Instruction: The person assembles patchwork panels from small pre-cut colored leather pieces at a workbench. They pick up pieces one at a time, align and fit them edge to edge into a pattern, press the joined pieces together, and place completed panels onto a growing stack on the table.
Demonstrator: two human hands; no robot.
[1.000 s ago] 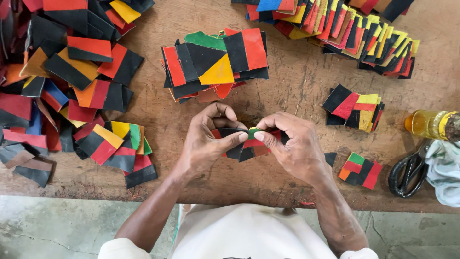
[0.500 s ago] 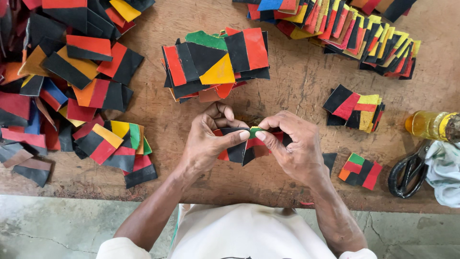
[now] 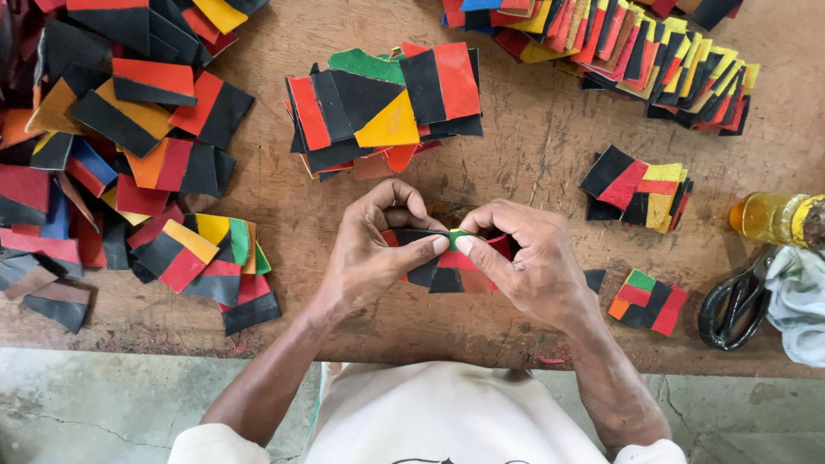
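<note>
Both hands meet over the middle of a worn wooden table. My left hand and my right hand pinch the same small patchwork piece of black, red and green material, thumbs pressed together on its top edge. The piece is held just above the table, partly hidden by my fingers.
A stack of coloured patchwork pieces lies just beyond my hands. A big loose heap fills the left side, rows of pieces the far right. Two small stacks sit right, beside black scissors, a yellow bottle and a cloth.
My fingers have shifted slightly on the piece; the hands stay in the same place and nothing else has moved.
</note>
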